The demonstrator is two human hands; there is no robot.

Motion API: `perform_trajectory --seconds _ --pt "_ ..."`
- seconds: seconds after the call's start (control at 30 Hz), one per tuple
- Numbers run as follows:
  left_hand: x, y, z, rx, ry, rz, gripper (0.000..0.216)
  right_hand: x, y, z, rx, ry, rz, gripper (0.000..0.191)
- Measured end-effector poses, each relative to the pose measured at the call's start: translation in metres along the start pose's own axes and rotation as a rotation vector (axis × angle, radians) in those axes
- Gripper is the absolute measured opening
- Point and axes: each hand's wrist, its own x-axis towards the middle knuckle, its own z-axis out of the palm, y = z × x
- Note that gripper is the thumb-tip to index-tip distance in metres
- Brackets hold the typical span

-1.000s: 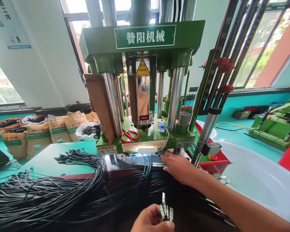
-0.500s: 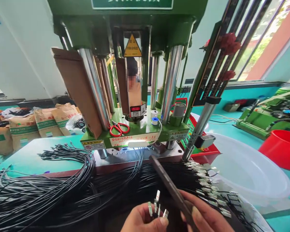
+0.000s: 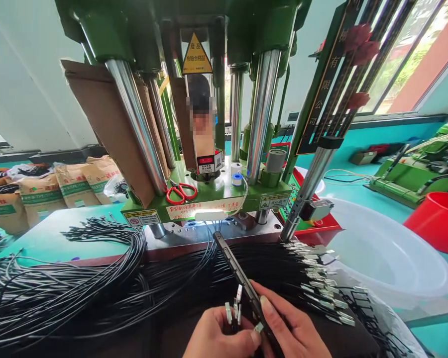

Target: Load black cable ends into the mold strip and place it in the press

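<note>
My left hand [image 3: 218, 338] at the bottom middle pinches a small bunch of black wires whose metal terminal ends [image 3: 234, 309] stick upward. My right hand [image 3: 291, 330] beside it grips a long dark metal bar [image 3: 234, 266] that slants up and left toward the base of the green press machine [image 3: 209, 201]. The two hands nearly touch above the black cables.
Large bundles of black cables [image 3: 78, 283] lie across the teal table, with terminal ends fanned out at the right [image 3: 321, 283]. Red scissors [image 3: 181, 191] rest on the press base. A white plastic basin [image 3: 388, 258] and a red bucket [image 3: 438, 221] stand at right; sacks [image 3: 41, 191] at left.
My right hand left the press base, picked up the dark bar and brought it down beside my left hand. The view tilted down and closer to the machine.
</note>
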Motion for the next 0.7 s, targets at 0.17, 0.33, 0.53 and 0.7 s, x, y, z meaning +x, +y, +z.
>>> perform_trajectory --seconds 0.17,0.33,0.53,0.7 --pt "0.002 -0.002 0.001 0.017 -0.013 0.005 0.055 0.002 0.001 -0.005 -0.076 -0.061 -0.071 0.046" --pt "0.003 -0.001 0.001 0.041 0.004 -0.031 0.047 0.004 0.010 -0.009 -0.161 -0.095 -0.128 0.045" --pt "0.004 -0.002 0.001 -0.033 -0.007 -0.038 0.043 0.003 0.012 -0.006 -0.210 -0.066 -0.117 0.045" --pt "-0.001 -0.002 -0.002 -0.332 -0.088 0.009 0.043 -0.004 0.004 -0.005 -0.016 -0.008 0.065 0.059"
